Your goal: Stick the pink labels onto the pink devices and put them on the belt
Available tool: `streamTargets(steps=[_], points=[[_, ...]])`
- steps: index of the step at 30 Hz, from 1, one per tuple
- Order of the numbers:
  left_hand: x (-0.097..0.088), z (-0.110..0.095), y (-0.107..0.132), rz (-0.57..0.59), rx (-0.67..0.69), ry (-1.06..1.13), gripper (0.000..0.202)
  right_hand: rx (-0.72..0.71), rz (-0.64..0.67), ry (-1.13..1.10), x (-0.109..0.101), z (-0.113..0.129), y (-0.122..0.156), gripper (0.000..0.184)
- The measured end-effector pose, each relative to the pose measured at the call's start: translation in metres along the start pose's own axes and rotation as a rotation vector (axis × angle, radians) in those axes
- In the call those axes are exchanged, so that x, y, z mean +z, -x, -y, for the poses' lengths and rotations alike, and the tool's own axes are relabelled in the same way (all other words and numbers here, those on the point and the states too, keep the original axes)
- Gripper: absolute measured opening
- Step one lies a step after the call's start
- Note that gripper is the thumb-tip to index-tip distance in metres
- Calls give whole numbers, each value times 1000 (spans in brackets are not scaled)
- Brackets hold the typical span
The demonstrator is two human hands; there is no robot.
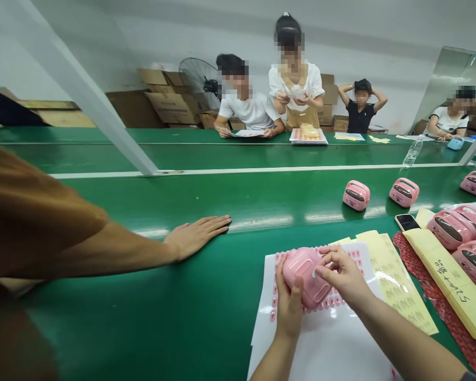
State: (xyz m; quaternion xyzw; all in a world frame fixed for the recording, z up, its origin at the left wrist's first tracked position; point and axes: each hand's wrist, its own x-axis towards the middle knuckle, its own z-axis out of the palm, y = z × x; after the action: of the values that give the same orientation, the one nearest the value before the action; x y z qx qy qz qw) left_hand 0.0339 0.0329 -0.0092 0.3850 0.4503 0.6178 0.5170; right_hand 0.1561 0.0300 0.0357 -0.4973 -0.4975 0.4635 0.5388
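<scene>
My left hand (289,304) is wrapped around a rounded pink plastic case (306,278), its thumb across the near side. The case is tilted above a white sheet of small oval pink stickers (335,301). With thumb and forefinger pressed together, my right hand (339,272) pinches a small pale sticker (314,273) close to the face of the case. Below both hands lie the white sheets (321,349), partly hidden by my forearms.
Yellow sticker sheets (404,286), a marked yellow stack (452,280), red bubble wrap (412,259) and a phone (406,222) lie to the right. Several pink cases (452,228) stand beyond. A co-worker's arm (143,251) reaches in from the left. More people sit across the green table (143,328).
</scene>
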Motion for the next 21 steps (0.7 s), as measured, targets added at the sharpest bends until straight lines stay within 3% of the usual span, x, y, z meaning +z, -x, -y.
streamTargets(steps=[10, 21], points=[[0, 10, -1, 27, -1, -37, 64, 63, 70, 100, -3, -5, -2, 9], [1, 11, 1, 32, -9, -8, 60, 48, 4, 76, 2, -6, 1, 12]])
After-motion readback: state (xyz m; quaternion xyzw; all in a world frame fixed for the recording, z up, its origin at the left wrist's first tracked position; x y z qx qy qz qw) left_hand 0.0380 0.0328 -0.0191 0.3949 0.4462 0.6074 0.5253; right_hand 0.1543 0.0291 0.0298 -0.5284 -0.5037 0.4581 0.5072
